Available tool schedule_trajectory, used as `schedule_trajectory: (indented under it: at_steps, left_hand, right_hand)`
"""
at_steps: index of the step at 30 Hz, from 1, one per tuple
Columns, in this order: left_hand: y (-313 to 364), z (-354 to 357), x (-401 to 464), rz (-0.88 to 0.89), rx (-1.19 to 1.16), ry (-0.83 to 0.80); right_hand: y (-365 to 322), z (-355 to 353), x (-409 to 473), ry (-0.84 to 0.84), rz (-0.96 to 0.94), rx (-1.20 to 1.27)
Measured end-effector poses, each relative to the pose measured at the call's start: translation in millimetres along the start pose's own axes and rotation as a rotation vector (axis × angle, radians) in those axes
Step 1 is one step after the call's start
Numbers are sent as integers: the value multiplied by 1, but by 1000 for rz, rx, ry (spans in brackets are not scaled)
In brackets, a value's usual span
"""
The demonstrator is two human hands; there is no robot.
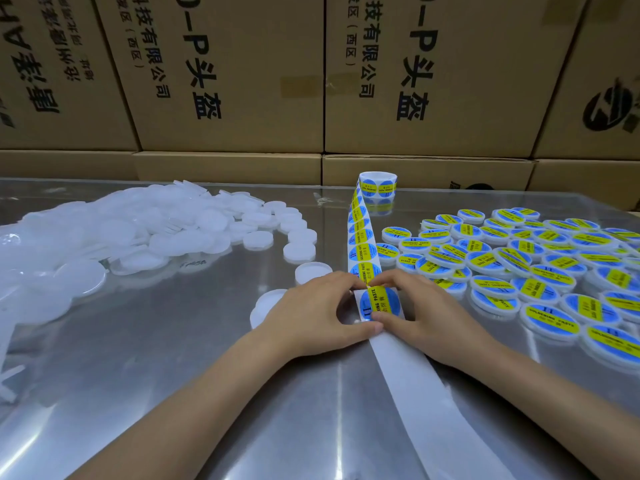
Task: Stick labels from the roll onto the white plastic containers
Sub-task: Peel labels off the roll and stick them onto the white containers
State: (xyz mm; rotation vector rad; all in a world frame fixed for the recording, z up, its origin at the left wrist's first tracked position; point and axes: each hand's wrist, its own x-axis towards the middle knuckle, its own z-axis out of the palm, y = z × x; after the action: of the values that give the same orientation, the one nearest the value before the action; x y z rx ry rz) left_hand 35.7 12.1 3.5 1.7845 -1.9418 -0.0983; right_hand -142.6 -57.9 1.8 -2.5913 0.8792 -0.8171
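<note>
Cardboard cartons point(221, 74) wall the steel table point(180, 368); at frame centre my left hand point(311, 313) and right hand point(426, 313) pinch one label point(380, 304), best peeled slowly, flat, off the backing strip point(408, 379).

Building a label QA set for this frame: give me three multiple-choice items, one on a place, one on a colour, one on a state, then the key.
1. Where does the pile of labelled containers lie?
A. Right of the label strip
B. Left of the strip
C. On the cardboard boxes

2. What colours are the label under the fingers?
A. Red and white
B. Blue with a yellow band
C. Green and black

3. What state is the backing strip nearest the camera in?
A. Full of labels
B. Bare, its labels gone
C. Wound on the roll

Key:
1 A, the labelled pile sits right of the label strip, with the plain white containers left of it.
2 B, a blue circle crossed by a yellow band shows between the left hand and the right hand.
3 B, below both hands the strip is plain white.
</note>
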Motion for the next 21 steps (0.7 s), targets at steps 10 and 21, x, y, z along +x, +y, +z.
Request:
schedule_trajectory:
  at_steps: [10, 21]
  left_hand:
    - [0, -7, 2, 23, -92, -142]
    - [-17, -13, 0, -193, 242, 95]
  right_hand:
    - [-19, -6, 1, 207, 45, 476]
    - [-20, -16, 4, 249, 468, 1037]
